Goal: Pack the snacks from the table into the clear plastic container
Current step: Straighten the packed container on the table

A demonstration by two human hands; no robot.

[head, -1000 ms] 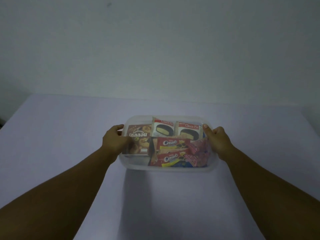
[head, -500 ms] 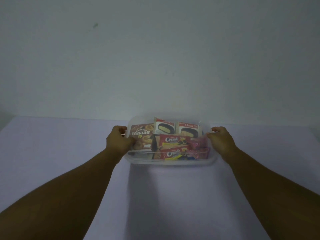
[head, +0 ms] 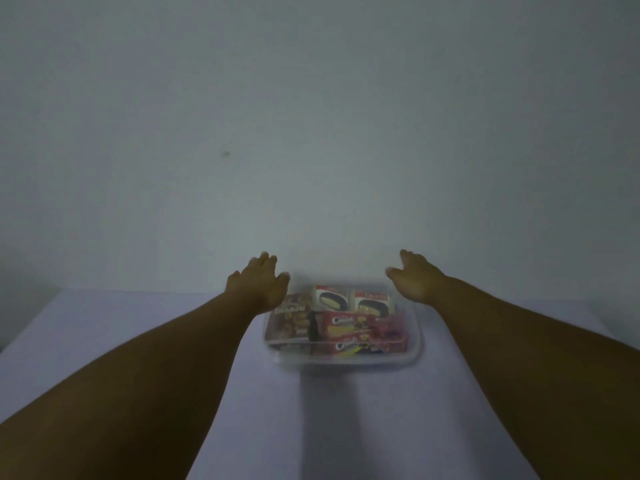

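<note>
Both bare forearms reach forward over the pale table (head: 363, 427), one along each side. Between them, toward the far part of the table, sits the clear plastic container (head: 414, 351), resting flat on the surface and filled with snacks: a brown biscuit packet (head: 291, 318) at its left end, red cream-biscuit packs (head: 346, 325) stacked in the front middle, a pink wrapper (head: 393, 330) at the right, and two white choco pie packets (head: 353, 299) standing along the back wall.

The left hand (head: 258, 284) is spread, fingers loose, and holds nothing; it is raised over the container's far left corner, overlapping the brown packet in this view, and whether it touches the rim cannot be told. The right hand (head: 414, 280) is likewise unclenched and empty, lifted clear above the far right corner.

Beyond the table's far edge rises a plain grey wall (head: 318, 116) with one small dark speck (head: 226, 153).
</note>
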